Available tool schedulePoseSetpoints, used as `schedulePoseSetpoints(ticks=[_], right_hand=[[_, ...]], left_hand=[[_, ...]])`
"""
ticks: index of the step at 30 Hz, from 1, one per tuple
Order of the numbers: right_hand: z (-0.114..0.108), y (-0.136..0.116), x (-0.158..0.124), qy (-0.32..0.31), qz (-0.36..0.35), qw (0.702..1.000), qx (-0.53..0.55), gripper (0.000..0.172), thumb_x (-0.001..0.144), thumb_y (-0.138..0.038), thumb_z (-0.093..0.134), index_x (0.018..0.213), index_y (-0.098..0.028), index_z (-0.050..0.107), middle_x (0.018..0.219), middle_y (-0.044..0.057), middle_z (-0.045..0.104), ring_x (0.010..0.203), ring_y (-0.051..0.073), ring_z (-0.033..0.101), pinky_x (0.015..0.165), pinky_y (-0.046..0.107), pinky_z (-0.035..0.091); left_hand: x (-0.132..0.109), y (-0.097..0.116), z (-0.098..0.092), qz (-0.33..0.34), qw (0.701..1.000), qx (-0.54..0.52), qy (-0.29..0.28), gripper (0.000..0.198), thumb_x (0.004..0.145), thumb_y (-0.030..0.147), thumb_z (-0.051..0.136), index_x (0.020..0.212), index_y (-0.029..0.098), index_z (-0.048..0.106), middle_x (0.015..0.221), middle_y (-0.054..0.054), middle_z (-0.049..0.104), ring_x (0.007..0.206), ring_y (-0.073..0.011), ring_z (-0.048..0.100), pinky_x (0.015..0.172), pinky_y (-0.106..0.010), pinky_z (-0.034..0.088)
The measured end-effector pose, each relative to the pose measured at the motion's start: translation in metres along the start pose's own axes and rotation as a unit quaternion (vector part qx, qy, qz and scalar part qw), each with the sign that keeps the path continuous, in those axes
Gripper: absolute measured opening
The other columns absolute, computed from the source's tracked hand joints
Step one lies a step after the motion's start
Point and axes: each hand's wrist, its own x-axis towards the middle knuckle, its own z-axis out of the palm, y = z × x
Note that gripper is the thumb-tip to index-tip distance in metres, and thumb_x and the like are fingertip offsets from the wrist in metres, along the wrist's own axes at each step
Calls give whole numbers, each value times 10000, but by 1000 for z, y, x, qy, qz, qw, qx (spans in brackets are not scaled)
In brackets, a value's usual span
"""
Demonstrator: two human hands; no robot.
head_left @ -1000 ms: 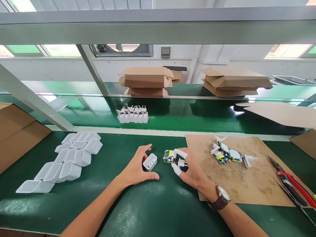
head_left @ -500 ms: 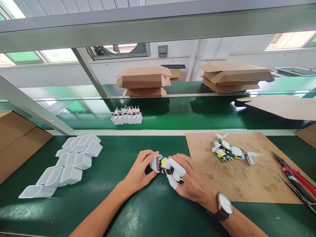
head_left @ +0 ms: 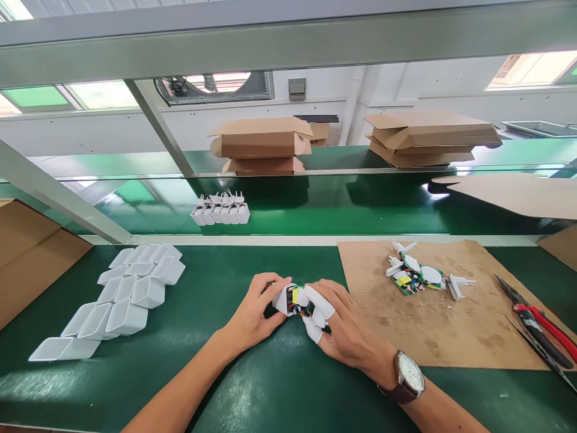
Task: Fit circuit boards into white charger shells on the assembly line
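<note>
The left hand (head_left: 253,308) pinches a white case (head_left: 280,301); the right hand (head_left: 350,328) pinches a circuit board (head_left: 296,297) at the case's opening, perhaps partly inside.

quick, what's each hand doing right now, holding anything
Left hand: closed, holding a white housing.
Right hand: closed, holding a circuit board at the housing's open end.

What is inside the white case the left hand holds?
A circuit board in the right hand is at the mouth of the white case. Its interior is hidden; whether the board enters is unclear.
</note>
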Motion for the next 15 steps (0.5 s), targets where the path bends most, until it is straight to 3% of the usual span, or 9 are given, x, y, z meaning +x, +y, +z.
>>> schedulePoseSetpoints(ticks=[15], right_hand=[[-2, 4, 1, -16, 8, 1000, 21, 575, 892, -28, 531, 1448, -137, 438, 1266, 175, 649, 1194, 309, 597, 951, 512, 597]], left_hand=[[0, 1, -1, -18, 1000, -10, -11, 696, 914, 229, 706, 1530, 360, 410, 1272, -92, 535, 1191, -259, 576, 1004, -441, 555]])
